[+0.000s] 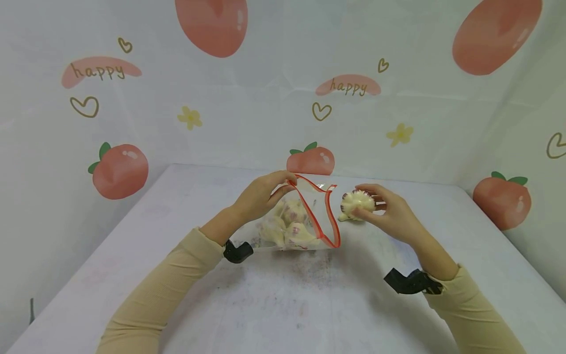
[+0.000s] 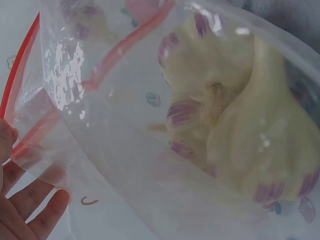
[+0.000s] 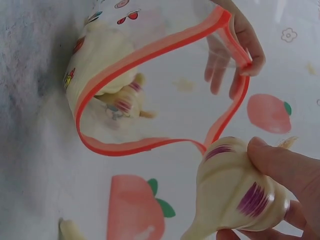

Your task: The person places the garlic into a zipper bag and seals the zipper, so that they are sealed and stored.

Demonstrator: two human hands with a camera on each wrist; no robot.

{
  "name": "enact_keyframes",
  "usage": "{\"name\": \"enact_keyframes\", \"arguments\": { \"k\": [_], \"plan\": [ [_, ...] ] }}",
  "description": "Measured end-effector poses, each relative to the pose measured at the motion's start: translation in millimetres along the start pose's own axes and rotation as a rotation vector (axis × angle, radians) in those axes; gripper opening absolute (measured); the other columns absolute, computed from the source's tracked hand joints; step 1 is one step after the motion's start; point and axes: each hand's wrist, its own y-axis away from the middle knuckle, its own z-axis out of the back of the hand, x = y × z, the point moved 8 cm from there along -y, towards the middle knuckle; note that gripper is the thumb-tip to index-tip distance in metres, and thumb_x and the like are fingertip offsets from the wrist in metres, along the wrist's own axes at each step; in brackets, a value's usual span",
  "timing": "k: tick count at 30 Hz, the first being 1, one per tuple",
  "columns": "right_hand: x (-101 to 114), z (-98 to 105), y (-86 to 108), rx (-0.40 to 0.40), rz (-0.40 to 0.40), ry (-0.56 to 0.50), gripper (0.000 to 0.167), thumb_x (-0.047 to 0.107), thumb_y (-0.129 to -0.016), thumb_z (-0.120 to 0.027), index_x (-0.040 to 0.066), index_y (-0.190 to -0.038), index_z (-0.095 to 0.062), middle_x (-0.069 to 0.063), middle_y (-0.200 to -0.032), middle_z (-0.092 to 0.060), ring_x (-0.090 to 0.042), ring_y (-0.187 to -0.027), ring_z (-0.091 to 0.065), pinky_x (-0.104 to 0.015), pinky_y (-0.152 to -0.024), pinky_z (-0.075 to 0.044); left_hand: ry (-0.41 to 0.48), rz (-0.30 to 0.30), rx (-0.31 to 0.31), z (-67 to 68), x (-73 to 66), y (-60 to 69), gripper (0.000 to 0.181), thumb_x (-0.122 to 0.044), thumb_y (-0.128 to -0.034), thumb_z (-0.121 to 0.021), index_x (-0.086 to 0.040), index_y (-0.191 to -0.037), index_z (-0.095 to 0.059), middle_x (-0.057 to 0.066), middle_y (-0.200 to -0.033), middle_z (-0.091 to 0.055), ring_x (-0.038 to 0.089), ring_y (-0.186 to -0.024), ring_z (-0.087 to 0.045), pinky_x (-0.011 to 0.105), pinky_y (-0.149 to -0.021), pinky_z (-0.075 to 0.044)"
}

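A clear zip bag (image 1: 329,216) with a red zip edge lies on its side on the table, its mouth gaping to the right. Inside are several garlic bulbs (image 1: 300,233), white with purple streaks; one bulb (image 2: 265,135) looms close in the left wrist view. At the upper rim of the mouth, my left hand (image 1: 265,193) pinches the plastic. Just right of the opening, my right hand (image 1: 389,212) holds another garlic bulb (image 3: 242,187) between thumb and fingers, outside the bag. Its stem points down in the right wrist view.
The pale table (image 1: 283,300) carries faint dark smudges in front of the bag. Behind it hangs a white backdrop (image 1: 261,98) printed with fruit, hearts and flowers. A pale stem-like tip (image 3: 71,230) shows at the right wrist view's lower edge; its remainder is out of frame.
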Motion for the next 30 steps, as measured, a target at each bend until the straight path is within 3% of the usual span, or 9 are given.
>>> {"name": "enact_keyframes", "arguments": {
  "k": [10,18,24,30],
  "plan": [
    [7.9,-5.0,0.9,-0.016,0.054,-0.012,0.047,0.017,-0.083,-0.072,0.008,-0.125,-0.054,-0.014,-0.115,-0.061,-0.025,-0.094,-0.061,-0.014,-0.077,-0.048,-0.01,0.01,0.002,0.8,-1.5,0.0,0.016,-0.01,-0.0932,-0.056,-0.006,-0.108,-0.057,0.006,-0.101,-0.066,0.018,-0.092,-0.061,0.033,-0.083,-0.05],
    [13.1,-10.5,0.3,-0.023,0.1,-0.017,0.046,0.014,-0.079,-0.074,0.008,-0.122,-0.057,-0.01,-0.114,-0.063,-0.009,-0.087,-0.057,-0.014,-0.076,-0.048,-0.011,0.0,-0.002,1.2,-2.7,0.0,0.016,-0.009,-0.0931,-0.056,-0.005,-0.108,-0.057,0.006,-0.101,-0.066,0.018,-0.092,-0.061,0.033,-0.083,-0.05],
    [14.2,-16.1,-0.4,0.012,0.087,-0.036,0.047,0.015,-0.08,-0.073,0.009,-0.123,-0.056,-0.009,-0.112,-0.064,-0.015,-0.087,-0.06,-0.018,-0.074,-0.05,-0.011,-0.016,-0.006,1.3,-3.0,-0.3,0.016,-0.008,-0.0927,-0.056,-0.003,-0.108,-0.057,0.007,-0.101,-0.066,0.018,-0.091,-0.061,0.034,-0.082,-0.05],
    [18.3,-20.1,-1.5,0.028,0.097,-0.065,0.046,0.015,-0.081,-0.073,0.009,-0.123,-0.056,-0.01,-0.109,-0.064,-0.009,-0.083,-0.06,-0.019,-0.073,-0.051,-0.005,-0.016,-0.003,1.1,-2.6,-0.7,0.016,-0.009,-0.0926,-0.056,-0.004,-0.108,-0.057,0.007,-0.1,-0.066,0.019,-0.089,-0.06,0.037,-0.081,-0.051]
  ]
}}
